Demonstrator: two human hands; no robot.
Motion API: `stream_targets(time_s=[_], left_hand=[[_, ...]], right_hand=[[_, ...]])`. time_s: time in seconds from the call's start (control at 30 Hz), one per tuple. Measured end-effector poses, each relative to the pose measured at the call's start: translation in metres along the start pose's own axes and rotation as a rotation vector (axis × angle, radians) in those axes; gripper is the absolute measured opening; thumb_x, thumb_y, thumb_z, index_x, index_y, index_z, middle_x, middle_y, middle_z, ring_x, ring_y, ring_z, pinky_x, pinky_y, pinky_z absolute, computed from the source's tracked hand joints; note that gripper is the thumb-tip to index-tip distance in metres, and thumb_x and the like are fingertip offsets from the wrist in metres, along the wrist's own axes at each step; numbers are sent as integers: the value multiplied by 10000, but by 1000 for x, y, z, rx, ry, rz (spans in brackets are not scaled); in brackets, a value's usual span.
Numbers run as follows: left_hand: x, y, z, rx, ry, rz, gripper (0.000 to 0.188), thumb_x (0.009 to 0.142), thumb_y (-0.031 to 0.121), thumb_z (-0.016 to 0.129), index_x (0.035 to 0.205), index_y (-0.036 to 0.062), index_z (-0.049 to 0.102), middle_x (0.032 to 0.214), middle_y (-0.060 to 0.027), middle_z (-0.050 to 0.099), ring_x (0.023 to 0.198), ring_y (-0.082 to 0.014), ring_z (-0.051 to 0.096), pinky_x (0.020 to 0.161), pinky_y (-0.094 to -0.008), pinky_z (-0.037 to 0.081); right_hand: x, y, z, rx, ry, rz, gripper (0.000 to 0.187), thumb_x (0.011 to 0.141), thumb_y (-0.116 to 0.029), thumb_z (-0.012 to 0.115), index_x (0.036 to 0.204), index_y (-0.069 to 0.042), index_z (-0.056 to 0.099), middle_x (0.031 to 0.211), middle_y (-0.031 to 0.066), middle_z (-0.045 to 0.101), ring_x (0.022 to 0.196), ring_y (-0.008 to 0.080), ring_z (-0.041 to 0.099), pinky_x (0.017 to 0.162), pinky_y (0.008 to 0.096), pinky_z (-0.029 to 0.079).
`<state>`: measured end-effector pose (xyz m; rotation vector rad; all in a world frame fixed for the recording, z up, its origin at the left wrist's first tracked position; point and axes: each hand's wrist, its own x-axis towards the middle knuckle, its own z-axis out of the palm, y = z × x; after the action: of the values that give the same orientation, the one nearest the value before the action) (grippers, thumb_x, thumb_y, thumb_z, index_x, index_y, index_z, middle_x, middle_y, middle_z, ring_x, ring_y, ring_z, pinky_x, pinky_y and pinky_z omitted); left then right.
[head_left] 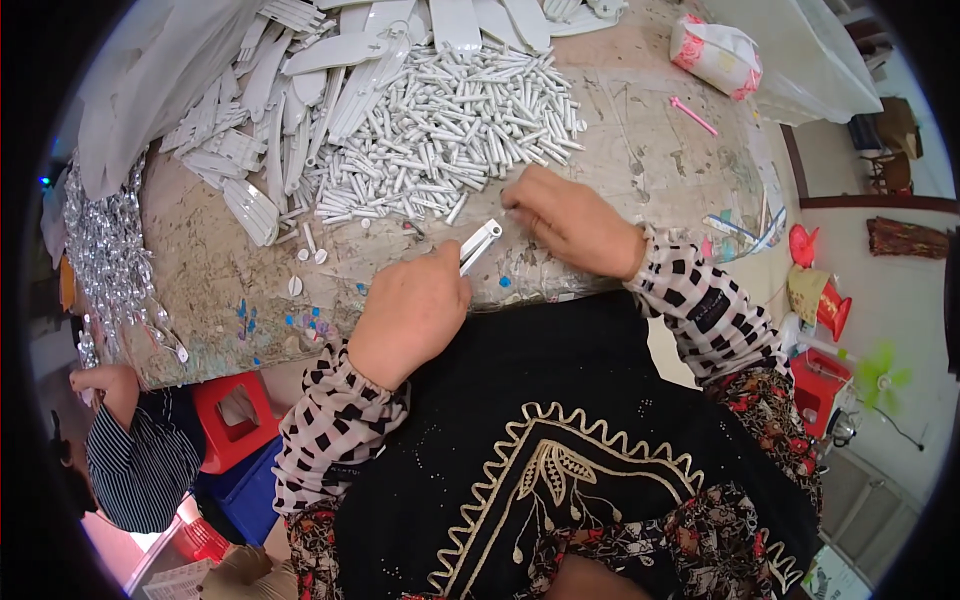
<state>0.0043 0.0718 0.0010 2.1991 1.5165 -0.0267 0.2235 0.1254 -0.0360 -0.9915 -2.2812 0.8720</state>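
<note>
My left hand (pixel 412 310) is closed around a small bundle of white plastic slats (pixel 480 246), whose narrow end with a round hole points up and away from me. To the right, at the near edge of the pin heap, my right hand (pixel 575 222) has its fingers curled together; whatever they pinch, if anything, is hidden. A large heap of short white plastic pins (pixel 450 125) lies just beyond both hands. Left of it spreads a pile of flat white plastic slats (pixel 280 110), some in fanned stacks.
Translucent plastic bags stand at the far left (pixel 150 80) and far right (pixel 810 60) of the worn table (pixel 620 140). A tissue pack (pixel 715 57) and a pink stick (pixel 693 116) lie at the back right. Silver tinsel strands (pixel 110 250) hang at left, near another person's arm (pixel 115 395) and a red stool (pixel 232 420).
</note>
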Motion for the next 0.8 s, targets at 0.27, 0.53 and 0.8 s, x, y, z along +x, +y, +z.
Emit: stream_targets(time_s=[0.27,0.53,0.8], left_hand=[[9,3,1,1,-22,29,151,839,146,546,861,-2,530,670,-194,619,654,-379,630,621,-481,497],[5,1,3,-6,35,76,161,812,136,557,867,-14,564,691,-213,629,665,-380,637,621,-480,499],[-1,-15,5,-2,30,78,134,815,121,550,846,-9,544,680,-203,634,637,-376,637,593,-467,503]], right_hand=[[-1,-12,-4,-194,-104,-110,135,799,-49,611,921,-35,554,901,136,520,810,312,566,672,381,481],[32,-56,-8,-452,-389,-31,215,788,-118,586,971,-23,529,872,163,573,798,353,618,672,416,513],[67,-41,-18,-237,-320,-137,310,927,-332,537,959,-25,554,846,155,639,760,354,619,656,448,485]])
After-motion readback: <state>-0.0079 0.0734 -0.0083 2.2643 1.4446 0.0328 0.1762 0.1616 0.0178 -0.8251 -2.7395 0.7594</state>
